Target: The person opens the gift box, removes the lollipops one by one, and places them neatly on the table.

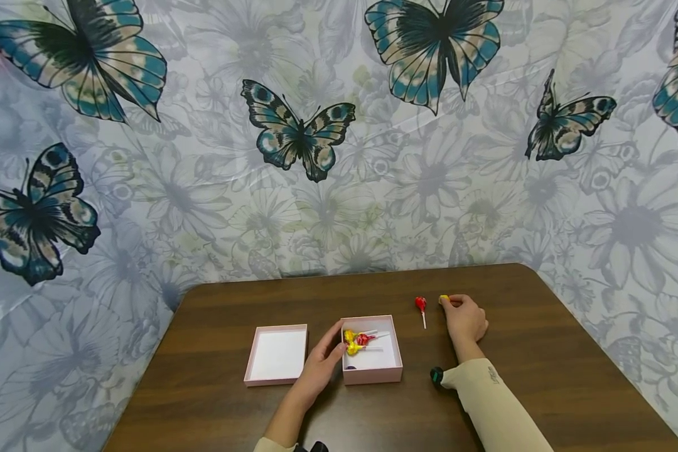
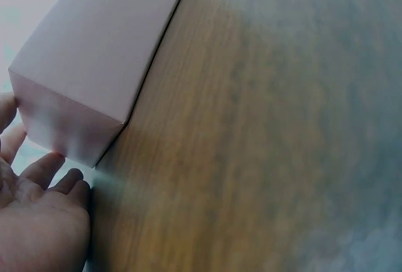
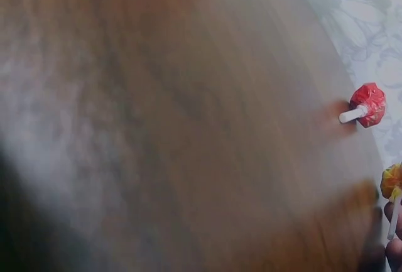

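A pink box with a white inside holds several lollipops, among them a yellow one and a red one. My left hand rests against the box's left side, fingers extended; the left wrist view shows fingertips at the pink wall. To the right, my right hand pinches a yellow lollipop over the far part of the table. Its stick shows between the fingers in the right wrist view. A red lollipop lies between that hand and the box, stick toward me.
The pink-rimmed box lid lies inside up, left of my left hand. All of this is on a brown wooden table. A butterfly-patterned cloth hangs behind the far edge. Something small and dark lies in the box's near-left corner.
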`<move>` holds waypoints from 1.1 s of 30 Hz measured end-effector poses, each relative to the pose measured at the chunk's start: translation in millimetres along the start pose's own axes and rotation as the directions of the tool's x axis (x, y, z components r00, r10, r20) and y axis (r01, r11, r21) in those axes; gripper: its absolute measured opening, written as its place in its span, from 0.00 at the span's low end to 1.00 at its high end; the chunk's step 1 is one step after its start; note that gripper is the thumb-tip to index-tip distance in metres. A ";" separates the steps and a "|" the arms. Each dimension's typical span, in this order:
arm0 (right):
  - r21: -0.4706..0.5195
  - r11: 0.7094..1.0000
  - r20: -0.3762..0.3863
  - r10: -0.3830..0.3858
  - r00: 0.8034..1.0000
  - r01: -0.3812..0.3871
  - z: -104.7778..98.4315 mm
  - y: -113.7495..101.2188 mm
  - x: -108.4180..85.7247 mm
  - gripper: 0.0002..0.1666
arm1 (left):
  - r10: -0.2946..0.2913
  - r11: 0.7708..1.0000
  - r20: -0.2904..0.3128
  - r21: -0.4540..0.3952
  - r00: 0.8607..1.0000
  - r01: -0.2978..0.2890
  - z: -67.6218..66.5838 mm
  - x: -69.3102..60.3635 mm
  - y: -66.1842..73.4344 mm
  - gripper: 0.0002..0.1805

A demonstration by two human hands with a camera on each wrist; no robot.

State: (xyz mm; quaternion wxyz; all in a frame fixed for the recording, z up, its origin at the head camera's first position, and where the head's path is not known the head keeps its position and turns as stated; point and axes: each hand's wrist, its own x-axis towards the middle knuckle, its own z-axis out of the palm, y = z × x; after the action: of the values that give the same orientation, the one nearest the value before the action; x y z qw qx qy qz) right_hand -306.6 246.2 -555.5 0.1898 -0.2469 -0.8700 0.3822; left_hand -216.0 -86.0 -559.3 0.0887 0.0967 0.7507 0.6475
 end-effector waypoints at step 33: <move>0.011 0.997 0.015 -0.073 0.997 0.073 -3.2 2.1 -6.4 0.20 | -0.033 0.999 -0.017 0.021 0.999 0.033 -1.5 2.3 -2.3 0.28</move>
State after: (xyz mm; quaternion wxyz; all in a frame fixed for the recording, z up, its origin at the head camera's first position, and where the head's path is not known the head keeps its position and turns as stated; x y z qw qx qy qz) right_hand -299.1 245.6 -556.0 0.1984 -0.2111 -0.8778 0.3814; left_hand -218.7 -87.1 -561.4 0.0923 0.0797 0.7598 0.6387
